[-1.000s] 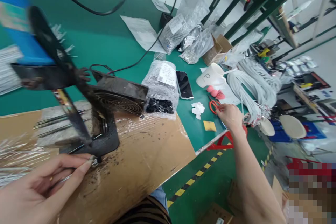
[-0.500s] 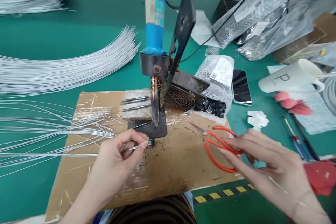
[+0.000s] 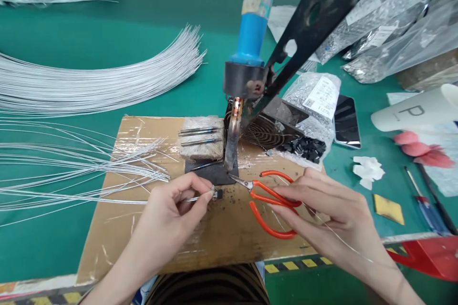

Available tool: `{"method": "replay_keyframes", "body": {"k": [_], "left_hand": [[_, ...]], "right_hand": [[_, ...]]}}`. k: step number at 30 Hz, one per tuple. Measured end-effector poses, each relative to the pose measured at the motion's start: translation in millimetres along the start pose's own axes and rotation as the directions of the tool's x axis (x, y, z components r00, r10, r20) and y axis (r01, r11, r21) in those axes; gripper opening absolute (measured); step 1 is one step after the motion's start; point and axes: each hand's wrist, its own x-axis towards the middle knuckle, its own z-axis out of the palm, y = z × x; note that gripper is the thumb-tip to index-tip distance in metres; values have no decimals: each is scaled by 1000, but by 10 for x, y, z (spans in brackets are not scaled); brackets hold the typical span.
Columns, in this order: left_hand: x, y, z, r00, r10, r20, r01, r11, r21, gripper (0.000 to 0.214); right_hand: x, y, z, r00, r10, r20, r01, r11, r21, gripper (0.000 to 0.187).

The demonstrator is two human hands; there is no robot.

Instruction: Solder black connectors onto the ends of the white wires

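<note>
"Two hands to log. How does the first stand?"
"Noted: left hand (image 3: 171, 207), thumb and forefinger pinched tight on a thin silver wire (image 3: 195, 198), just behind the small black component (image 3: 218, 194) on its end. The component sits over the tape-covered brown cardboard sheet (image 3: 222, 243), near its middle."
"And the other?"
"Noted: right hand (image 3: 332, 214), fingers curled through and around the loops of the orange-handled steel scissors (image 3: 272, 200). Blades look closed. The tips point left, near the component but apart from it."
"Above them?"
"Blue-handled soldering iron (image 3: 255, 24), clamped tip-down in a black metal stand (image 3: 311, 14). Small black fan (image 3: 266, 131) just behind the tip, and a clear bag of black parts (image 3: 307, 145) to the fan's right."
"Wire stock?"
"Curved bundle of silver wires (image 3: 89, 81) on the green table (image 3: 143, 19), left of the cardboard. Loose strands fan across the sheet's left edge."
</note>
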Motion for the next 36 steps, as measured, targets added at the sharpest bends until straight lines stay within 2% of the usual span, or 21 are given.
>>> {"method": "replay_keyframes", "body": {"k": [13,22,28,33,36], "left_hand": [[-3,42,6,1000,-9,-3,9,1000,6,20],[-32,25,-18,1000,-23,11,23,1000,4,19],[-27,24,-23,1000,-11,-5,11,1000,-12,18],[-63,31,-40,1000,-16,15,16,1000,12,18],[-102,54,-29,999,-32,-29,32,999,-4,19]], "right_hand": [[-14,2,-3,1000,16,21,-16,1000,11,22],[-33,37,-3,999,-10,40,12,999,-48,15],[-152,113,-2,1000,-7,-14,6,999,-50,25],[-67,77,36,998,-29,-48,27,999,-32,20],[-12,51,47,998,-38,-42,37,999,-22,19]]}}
